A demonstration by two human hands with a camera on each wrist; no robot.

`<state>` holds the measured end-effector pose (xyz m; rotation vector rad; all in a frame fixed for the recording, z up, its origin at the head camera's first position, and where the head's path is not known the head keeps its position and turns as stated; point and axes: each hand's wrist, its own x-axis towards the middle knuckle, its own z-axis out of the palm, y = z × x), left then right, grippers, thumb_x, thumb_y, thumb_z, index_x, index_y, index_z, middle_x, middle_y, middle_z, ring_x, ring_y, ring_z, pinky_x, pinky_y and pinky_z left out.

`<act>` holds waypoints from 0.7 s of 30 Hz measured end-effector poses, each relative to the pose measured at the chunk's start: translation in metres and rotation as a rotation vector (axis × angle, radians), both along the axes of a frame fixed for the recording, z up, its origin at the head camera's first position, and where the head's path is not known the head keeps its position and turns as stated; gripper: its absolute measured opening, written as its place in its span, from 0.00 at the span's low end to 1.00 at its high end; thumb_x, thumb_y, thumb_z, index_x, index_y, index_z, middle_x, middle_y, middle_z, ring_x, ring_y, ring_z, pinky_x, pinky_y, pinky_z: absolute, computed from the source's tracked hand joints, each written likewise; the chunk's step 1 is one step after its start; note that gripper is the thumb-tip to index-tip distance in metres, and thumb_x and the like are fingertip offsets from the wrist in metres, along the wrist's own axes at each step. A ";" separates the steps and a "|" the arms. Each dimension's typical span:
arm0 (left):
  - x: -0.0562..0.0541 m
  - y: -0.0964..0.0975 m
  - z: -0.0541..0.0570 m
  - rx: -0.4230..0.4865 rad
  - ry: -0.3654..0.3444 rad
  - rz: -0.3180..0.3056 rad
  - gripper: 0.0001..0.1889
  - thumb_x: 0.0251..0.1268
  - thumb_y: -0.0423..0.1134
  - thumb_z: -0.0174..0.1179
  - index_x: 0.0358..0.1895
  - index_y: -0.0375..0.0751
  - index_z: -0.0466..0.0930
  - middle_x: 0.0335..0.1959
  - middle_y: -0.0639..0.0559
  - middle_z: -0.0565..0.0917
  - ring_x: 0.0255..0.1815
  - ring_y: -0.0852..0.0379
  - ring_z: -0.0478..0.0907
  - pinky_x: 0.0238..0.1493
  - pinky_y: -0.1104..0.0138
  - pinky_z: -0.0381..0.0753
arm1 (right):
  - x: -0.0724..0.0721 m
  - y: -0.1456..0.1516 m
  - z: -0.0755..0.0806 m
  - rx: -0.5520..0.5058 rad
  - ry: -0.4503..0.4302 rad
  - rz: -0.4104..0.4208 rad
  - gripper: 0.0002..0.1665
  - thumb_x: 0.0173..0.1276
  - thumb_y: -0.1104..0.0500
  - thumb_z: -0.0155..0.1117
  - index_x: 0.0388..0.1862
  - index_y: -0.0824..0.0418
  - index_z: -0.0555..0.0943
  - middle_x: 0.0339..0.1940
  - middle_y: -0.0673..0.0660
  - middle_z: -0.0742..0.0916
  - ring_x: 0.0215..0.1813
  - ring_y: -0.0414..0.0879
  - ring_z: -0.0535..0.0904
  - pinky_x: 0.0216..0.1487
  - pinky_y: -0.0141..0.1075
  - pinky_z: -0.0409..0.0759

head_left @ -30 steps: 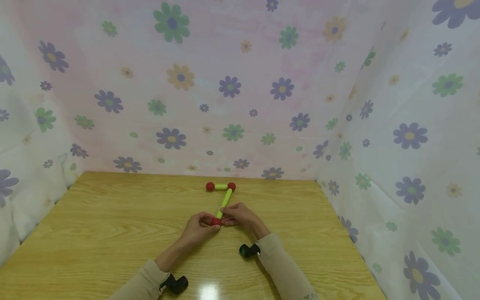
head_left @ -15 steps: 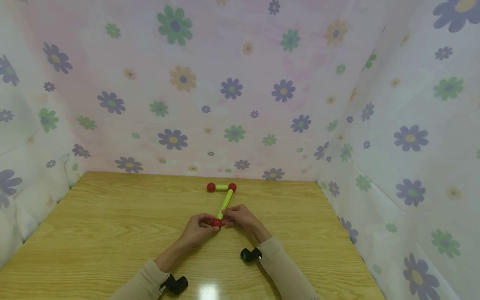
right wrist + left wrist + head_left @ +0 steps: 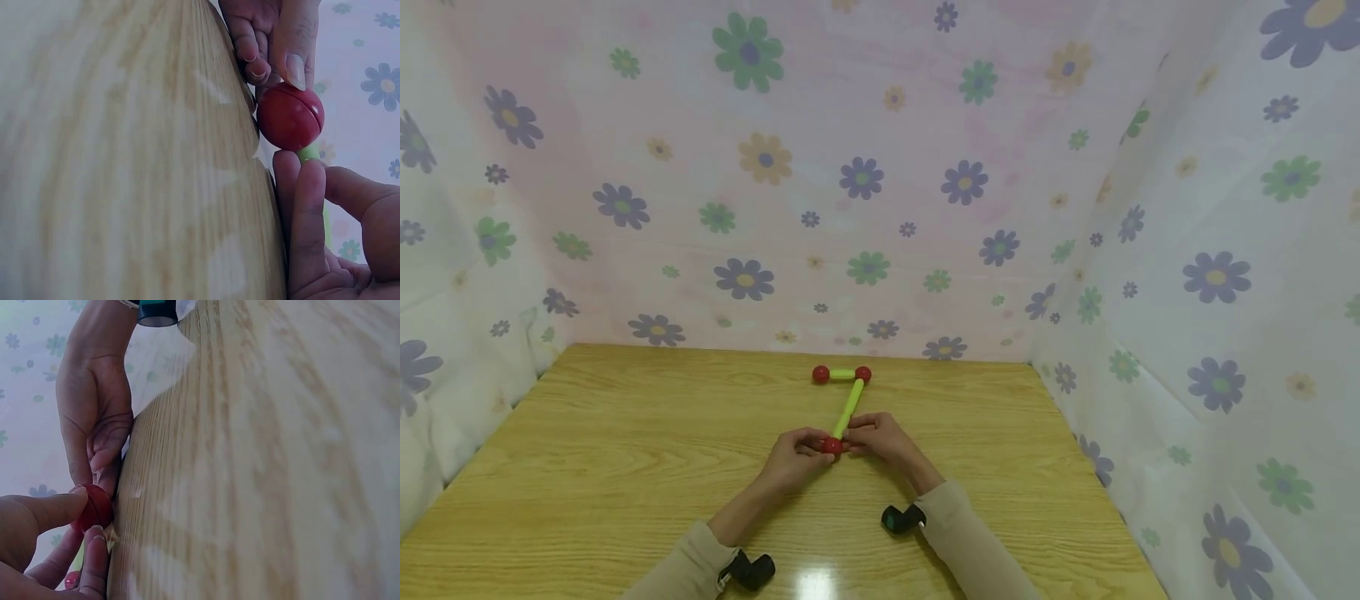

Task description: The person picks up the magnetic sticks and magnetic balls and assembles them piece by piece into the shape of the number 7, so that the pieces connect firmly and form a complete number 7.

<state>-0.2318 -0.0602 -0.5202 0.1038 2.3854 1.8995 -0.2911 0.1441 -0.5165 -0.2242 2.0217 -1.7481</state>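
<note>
A figure of red balls and yellow-green rods lies on the wooden table [image 3: 647,467]. My left hand [image 3: 797,460] pinches the nearest red ball [image 3: 289,119] between thumb and fingers; a groove runs across the ball. Close beside it, my right hand [image 3: 882,437] holds the near end of the long yellow-green rod [image 3: 850,407] with thumb and fingertips, which partly hide it. This rod slants away to a second red ball [image 3: 863,375]. From there a short rod [image 3: 842,375] runs left to a third red ball [image 3: 821,375].
Flower-patterned cloth [image 3: 805,250] hangs behind the table and along both sides. Small black wrist cameras [image 3: 751,572] sit at both cuffs, over the table's near part. The table's far edge lies just behind the two far balls.
My right hand has slid slightly down the long rod toward the near ball, and its wrist has dropped a little. My left hand keeps its pinch on the ball.
</note>
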 end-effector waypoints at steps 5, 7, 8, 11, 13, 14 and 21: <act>0.001 -0.001 0.003 0.011 -0.015 -0.009 0.15 0.61 0.30 0.72 0.50 0.31 0.84 0.39 0.45 0.85 0.37 0.56 0.81 0.39 0.67 0.80 | 0.005 0.000 0.000 -0.009 0.015 -0.031 0.23 0.75 0.64 0.62 0.62 0.79 0.74 0.45 0.66 0.90 0.39 0.44 0.88 0.40 0.33 0.87; 0.000 -0.001 0.004 0.027 -0.026 -0.015 0.16 0.61 0.31 0.72 0.51 0.30 0.84 0.39 0.45 0.85 0.37 0.55 0.80 0.39 0.67 0.79 | 0.008 0.000 0.001 -0.014 0.013 -0.054 0.25 0.76 0.63 0.62 0.64 0.79 0.73 0.46 0.66 0.90 0.40 0.44 0.88 0.40 0.34 0.87; 0.000 -0.002 0.005 0.034 -0.030 -0.017 0.16 0.61 0.31 0.72 0.51 0.30 0.83 0.40 0.44 0.85 0.38 0.55 0.80 0.39 0.67 0.79 | 0.010 -0.001 0.002 -0.021 0.009 -0.067 0.26 0.76 0.63 0.62 0.65 0.79 0.72 0.47 0.66 0.89 0.41 0.45 0.88 0.40 0.34 0.87; -0.001 -0.004 0.005 0.054 -0.040 -0.026 0.18 0.62 0.32 0.71 0.53 0.29 0.83 0.41 0.43 0.84 0.39 0.55 0.80 0.39 0.68 0.79 | 0.016 -0.002 0.003 -0.038 0.018 -0.098 0.28 0.76 0.63 0.61 0.67 0.79 0.69 0.47 0.66 0.89 0.43 0.45 0.88 0.42 0.35 0.87; -0.001 -0.006 0.004 0.066 -0.046 -0.027 0.19 0.62 0.33 0.71 0.54 0.29 0.82 0.42 0.42 0.84 0.40 0.54 0.80 0.40 0.68 0.79 | 0.020 -0.002 0.004 -0.047 0.035 -0.110 0.29 0.77 0.63 0.60 0.68 0.79 0.67 0.48 0.67 0.88 0.44 0.46 0.88 0.43 0.36 0.87; -0.001 -0.007 0.003 0.072 -0.049 -0.028 0.19 0.62 0.33 0.71 0.55 0.29 0.82 0.43 0.42 0.84 0.40 0.54 0.80 0.40 0.68 0.79 | 0.023 -0.003 0.005 -0.051 0.041 -0.114 0.28 0.77 0.63 0.60 0.68 0.79 0.67 0.49 0.67 0.88 0.45 0.46 0.88 0.44 0.37 0.87; -0.001 -0.017 -0.002 0.155 -0.090 -0.029 0.20 0.68 0.33 0.66 0.60 0.30 0.79 0.46 0.42 0.85 0.42 0.54 0.83 0.42 0.66 0.82 | 0.031 0.001 0.007 -0.049 0.109 -0.150 0.28 0.79 0.59 0.58 0.69 0.75 0.69 0.54 0.70 0.86 0.48 0.49 0.86 0.46 0.39 0.87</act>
